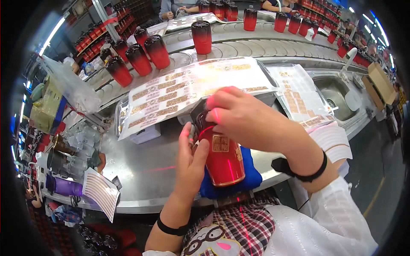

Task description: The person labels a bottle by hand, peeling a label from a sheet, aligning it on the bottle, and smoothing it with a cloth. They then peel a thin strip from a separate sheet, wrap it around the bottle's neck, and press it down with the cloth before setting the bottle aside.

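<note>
A red glass bottle [225, 164] with a dark shoulder and gold decals leans in front of me. Its base rests on a folded blue cloth [253, 172] at the bench edge. My left hand [189, 156] holds its left side, thumb against the glass, with some fingers hidden behind. Curled over the neck and shoulder is my right hand [246, 118], which covers most of the bottle's top. Red laser lines cross the bottle and my fingers. Just beyond my hands lies a large sheet of gold decals [160, 99] on a raised support.
A slatted conveyor [230, 48] carries several red bottles [201, 36]. To the right are more decal sheets [294, 96] and a steel sink [333, 92]. A purple bottle [65, 186], a striped sheet [101, 192] and clear glassware [77, 137] stand left. Other people sit across the conveyor.
</note>
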`<state>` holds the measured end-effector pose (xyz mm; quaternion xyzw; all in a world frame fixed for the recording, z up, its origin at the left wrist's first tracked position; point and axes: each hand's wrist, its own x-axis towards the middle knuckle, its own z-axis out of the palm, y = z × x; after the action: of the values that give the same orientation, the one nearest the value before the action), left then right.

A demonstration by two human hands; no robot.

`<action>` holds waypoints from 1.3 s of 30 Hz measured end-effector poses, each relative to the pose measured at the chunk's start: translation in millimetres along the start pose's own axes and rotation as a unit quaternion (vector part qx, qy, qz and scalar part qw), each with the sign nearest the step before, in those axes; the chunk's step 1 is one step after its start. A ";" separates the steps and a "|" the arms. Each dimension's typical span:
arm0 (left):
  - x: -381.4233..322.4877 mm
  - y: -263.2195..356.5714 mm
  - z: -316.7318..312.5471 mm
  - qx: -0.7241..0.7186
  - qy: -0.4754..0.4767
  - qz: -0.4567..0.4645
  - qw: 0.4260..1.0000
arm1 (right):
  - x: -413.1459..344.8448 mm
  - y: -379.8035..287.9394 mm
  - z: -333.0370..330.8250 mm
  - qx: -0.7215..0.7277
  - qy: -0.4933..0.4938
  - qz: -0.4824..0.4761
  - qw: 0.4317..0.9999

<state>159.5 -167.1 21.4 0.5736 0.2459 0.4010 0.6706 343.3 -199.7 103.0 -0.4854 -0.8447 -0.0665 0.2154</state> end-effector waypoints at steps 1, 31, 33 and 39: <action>5.5 -2.4 0.1 -0.001 0.001 0.002 1.000 | -8.7 -1.2 0.8 0.018 0.086 0.006 0.996; 19.6 -18.1 4.4 -0.068 0.010 -0.050 0.996 | -55.6 -27.4 46.6 0.090 0.106 0.147 0.979; 17.5 -21.7 2.6 -0.048 0.008 -0.038 0.998 | -56.2 -26.8 47.3 0.097 0.109 0.145 0.979; 17.4 -20.2 2.9 -0.051 0.001 -0.027 0.998 | -56.2 -25.9 46.6 0.116 0.092 0.152 0.977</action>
<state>176.6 -154.9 4.8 0.5314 0.2410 0.3949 0.7096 331.9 -242.7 39.6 -0.5721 -0.7394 0.0209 0.3542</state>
